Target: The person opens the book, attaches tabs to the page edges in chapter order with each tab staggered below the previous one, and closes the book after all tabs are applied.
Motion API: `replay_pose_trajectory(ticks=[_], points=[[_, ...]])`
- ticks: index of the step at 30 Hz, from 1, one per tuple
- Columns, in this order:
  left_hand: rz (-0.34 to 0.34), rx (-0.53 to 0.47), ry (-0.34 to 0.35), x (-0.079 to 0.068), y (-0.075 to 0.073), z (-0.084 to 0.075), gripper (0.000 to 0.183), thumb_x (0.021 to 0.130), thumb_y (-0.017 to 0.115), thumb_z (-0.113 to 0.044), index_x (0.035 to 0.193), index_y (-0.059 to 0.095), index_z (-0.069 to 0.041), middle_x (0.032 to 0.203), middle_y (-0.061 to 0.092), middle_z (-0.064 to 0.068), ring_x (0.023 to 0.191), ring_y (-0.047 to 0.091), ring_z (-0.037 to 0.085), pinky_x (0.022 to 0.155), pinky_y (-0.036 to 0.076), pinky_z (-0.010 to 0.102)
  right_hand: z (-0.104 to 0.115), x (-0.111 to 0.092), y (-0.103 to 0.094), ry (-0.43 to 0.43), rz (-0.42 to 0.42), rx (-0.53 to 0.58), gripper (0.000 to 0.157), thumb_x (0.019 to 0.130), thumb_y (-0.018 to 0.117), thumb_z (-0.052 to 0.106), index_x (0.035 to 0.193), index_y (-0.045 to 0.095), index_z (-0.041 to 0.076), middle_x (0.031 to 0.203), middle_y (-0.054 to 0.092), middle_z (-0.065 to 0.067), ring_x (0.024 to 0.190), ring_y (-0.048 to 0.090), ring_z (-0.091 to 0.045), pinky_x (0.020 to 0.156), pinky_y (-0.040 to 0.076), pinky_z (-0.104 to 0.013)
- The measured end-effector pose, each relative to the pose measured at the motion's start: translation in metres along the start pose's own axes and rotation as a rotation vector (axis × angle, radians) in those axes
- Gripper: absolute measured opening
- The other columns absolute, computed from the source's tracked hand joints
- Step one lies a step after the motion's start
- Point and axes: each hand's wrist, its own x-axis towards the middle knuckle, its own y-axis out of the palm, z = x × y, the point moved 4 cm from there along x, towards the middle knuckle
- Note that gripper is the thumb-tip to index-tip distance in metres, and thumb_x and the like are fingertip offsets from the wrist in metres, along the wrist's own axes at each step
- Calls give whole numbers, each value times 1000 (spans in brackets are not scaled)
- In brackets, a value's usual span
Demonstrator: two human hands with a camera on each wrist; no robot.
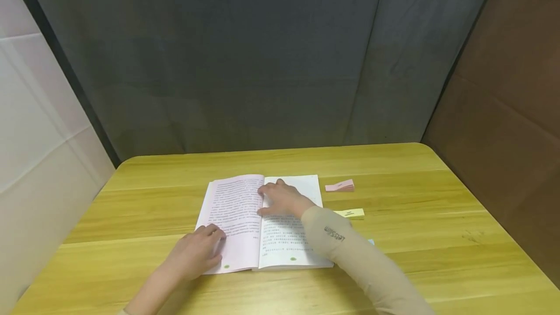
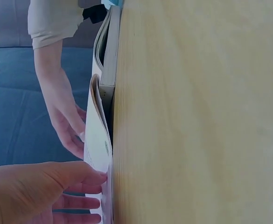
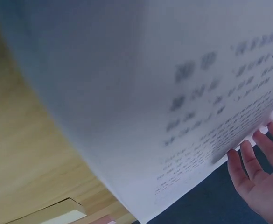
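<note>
Head view: open book (image 1: 239, 218) well apart from far table edge (image 1: 280, 152)

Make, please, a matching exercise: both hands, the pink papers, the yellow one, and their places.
1. left hand
2. right hand
3. pink papers
4. yellow paper

A. beside the far right corner of the book
B. reaching the centre fold
C. on the table, beside the sleeve
D. at the outer edge of the left page

Pairs: 1-D; 2-B; 3-A; 4-C
</note>
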Motion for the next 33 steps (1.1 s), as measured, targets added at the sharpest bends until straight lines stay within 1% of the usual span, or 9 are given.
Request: replay_pose_trajectory(ticks=[5,8,16,21,25,27,32,33], points=[[20,-15,-6,0,1,0,38,68,65,-20,102,58,-4,103,54,7,87,53,25,64,46,40,2,-1,2,15,21,-30,60,77,58,49,129,45,22,132,40,6,105,38,-16,85,37,-35],[26,-17,-9,1,1,1,40,68,65,-20,104,57,-5,104,55,7,90,53,26,66,46,41,3,0,2,27,20,-48,59,78,57,50,129,45,23,133,38,6,108,36,-17,88,35,-38],[53,-23,-23,1,4,6,39,67,66,-20,103,59,-5,103,55,7,90,53,26,65,46,41,9,5,4,34,32,-102,59,77,57,51,128,46,23,132,39,6,111,36,-19,88,35,-40],[30,-25,-13,4,5,6,36,63,66,-18,97,61,-7,98,56,5,86,53,24,63,47,38,10,7,4,41,30,-147,58,77,57,51,127,47,23,131,40,5,115,35,-22,88,36,-40],[41,-33,-25,6,6,6,35,60,66,-17,94,61,-8,95,55,3,84,53,23,61,47,35,9,6,6,23,26,-184,58,77,56,52,127,48,23,132,39,5,115,35,-23,83,40,-37],[52,-36,-33,6,7,7,36,60,66,-17,94,61,-8,95,55,3,84,53,22,61,47,34,10,4,7,4,23,-200,58,77,55,53,127,48,23,132,40,6,113,37,-22,80,42,-36],[55,-42,-41,6,7,8,36,59,66,-16,94,60,-9,94,54,1,83,51,21,61,46,32,13,-2,8,-48,15,-192,60,75,57,56,125,50,24,127,43,8,104,39,-17,75,43,-34],[43,-28,-35,6,12,12,37,58,66,-17,94,60,-11,94,54,-1,83,51,20,60,45,31,14,-3,8,-56,12,-194,60,74,57,56,124,50,24,127,44,8,103,39,-16,75,43,-34]])
